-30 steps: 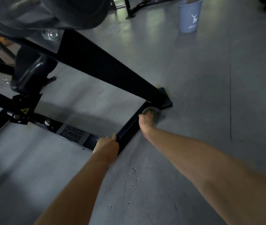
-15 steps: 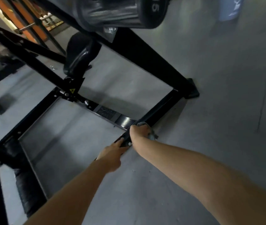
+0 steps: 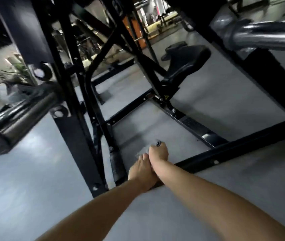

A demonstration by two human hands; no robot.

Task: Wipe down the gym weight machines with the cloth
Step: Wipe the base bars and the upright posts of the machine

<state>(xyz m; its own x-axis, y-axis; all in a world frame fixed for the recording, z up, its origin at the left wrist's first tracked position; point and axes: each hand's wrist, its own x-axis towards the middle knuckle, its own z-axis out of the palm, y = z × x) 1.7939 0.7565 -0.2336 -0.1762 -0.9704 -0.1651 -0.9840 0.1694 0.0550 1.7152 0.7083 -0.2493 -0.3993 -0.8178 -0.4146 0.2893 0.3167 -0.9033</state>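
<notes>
The black weight machine's low base bar (image 3: 234,150) runs across the grey floor from the lower middle up to the right. My right hand (image 3: 158,154) grips a grey cloth (image 3: 144,151) and presses it down just past the bar's near end, inside the frame. My left hand (image 3: 141,170) holds the bar's near end right beside it; my right wrist crosses over its fingers and hides them. The machine's black padded seat (image 3: 185,65) stands further back.
Black uprights (image 3: 79,136) and cross braces rise close on the left. A thick steel weight sleeve (image 3: 16,117) juts out at the left and another (image 3: 268,37) at the top right. Bare grey floor (image 3: 225,197) lies on my side of the bar.
My right hand slid with the cloth along the base bar from its far corner back to its near end, meeting my left hand. My view swung left and up; the blue bucket left the frame.
</notes>
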